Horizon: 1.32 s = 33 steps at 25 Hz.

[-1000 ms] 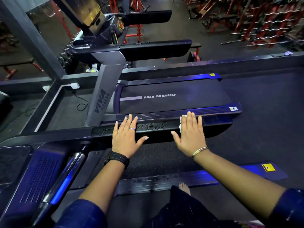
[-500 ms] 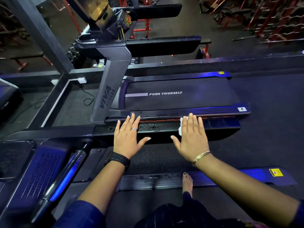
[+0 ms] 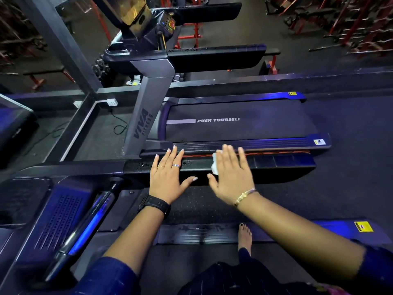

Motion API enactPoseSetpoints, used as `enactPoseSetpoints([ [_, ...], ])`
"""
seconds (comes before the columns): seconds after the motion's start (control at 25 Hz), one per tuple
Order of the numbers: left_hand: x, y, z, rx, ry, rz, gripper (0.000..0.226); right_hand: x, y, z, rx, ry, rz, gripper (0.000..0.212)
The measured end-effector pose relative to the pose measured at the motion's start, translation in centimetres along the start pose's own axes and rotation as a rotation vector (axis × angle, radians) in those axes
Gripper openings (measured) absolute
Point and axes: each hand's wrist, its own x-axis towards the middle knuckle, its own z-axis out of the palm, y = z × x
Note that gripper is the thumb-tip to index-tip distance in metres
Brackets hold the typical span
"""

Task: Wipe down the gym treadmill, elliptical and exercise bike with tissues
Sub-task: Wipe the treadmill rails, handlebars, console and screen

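I stand on a treadmill and both hands lie on its black side handrail (image 3: pixel 282 165). My left hand (image 3: pixel 169 174) rests flat on the rail with fingers straight and spread. My right hand (image 3: pixel 230 172) presses a white tissue (image 3: pixel 214 166) flat against the rail; only the tissue's left edge shows from under the palm. Water droplets (image 3: pixel 142 166) sit on the rail left of my left hand. A second treadmill (image 3: pixel 244 124), with "PUSH YOURSELF" on its belt, stands just beyond the rail.
My treadmill's console and chrome bar (image 3: pixel 85 226) lie at the lower left. The neighbouring treadmill's grey upright (image 3: pixel 148 116) and its handrails (image 3: pixel 214 57) rise ahead. Red weight racks (image 3: pixel 344 24) fill the far right. My bare foot (image 3: pixel 244 235) rests on the side rail below.
My right hand has slid the tissue left along the rail, closer to my left hand. The left hand has stayed in place. The camera has tilted slightly.
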Motion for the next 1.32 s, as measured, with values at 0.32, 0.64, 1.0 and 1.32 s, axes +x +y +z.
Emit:
enactPoseSetpoints([
  [0.32,0.1,-0.1,-0.5,-0.022,-0.039,0.002,0.086,0.1,-4.9,-0.8,0.078,-0.071,-0.164,0.091],
  [0.64,-0.3,3.2,-1.6,-0.103,-0.056,0.046,0.101,-0.6,6.0,1.4,0.138,0.154,0.067,0.057],
  [1.0,0.7,6.6,-1.0,-0.028,-0.057,0.181,0.08,-1.9,7.7,2.8,0.152,0.274,0.439,0.053],
  [1.32,0.9,7.4,0.5,-0.032,0.082,0.196,0.072,-2.7,8.1,2.9,0.1,0.277,0.046,0.051],
])
